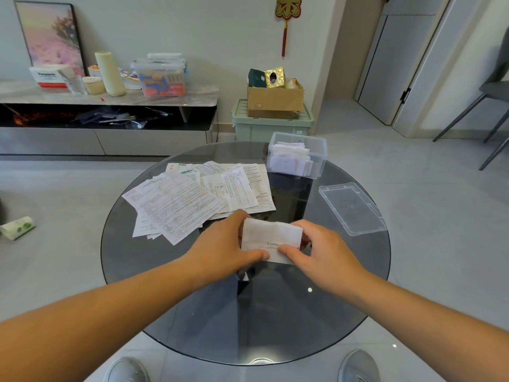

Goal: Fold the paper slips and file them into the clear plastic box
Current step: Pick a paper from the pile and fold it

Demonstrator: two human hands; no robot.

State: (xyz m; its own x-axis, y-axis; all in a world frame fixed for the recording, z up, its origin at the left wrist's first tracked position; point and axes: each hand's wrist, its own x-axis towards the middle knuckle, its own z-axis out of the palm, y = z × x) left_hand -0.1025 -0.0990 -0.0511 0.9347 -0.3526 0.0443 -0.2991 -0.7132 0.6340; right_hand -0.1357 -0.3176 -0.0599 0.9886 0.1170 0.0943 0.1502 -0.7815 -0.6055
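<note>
We stand over a round, dark glass table (275,312), our shoes showing beneath its near edge. Across its far left half lies a loose spread of unfolded paper slips (179,205), printed sheets overlapping one another, flat on the glass. At the far right edge stands the clear plastic box (319,168), upright and open at the top, with a stack of folded papers (289,158) already standing inside it. Its lid (352,208) lies flat on the glass near the box, toward us along the right edge and apart from it.

Both our hands meet near the middle of the table, just in front of the spread. Our left hand (220,244) grips the left edge of a folded slip (271,235), thumb on the near side and fingers curled behind. Our right hand (327,249) pinches the right edge in the same way. The slip is held above the glass between the two hands, well short of the box, a line of print visible near its lower edge.
</note>
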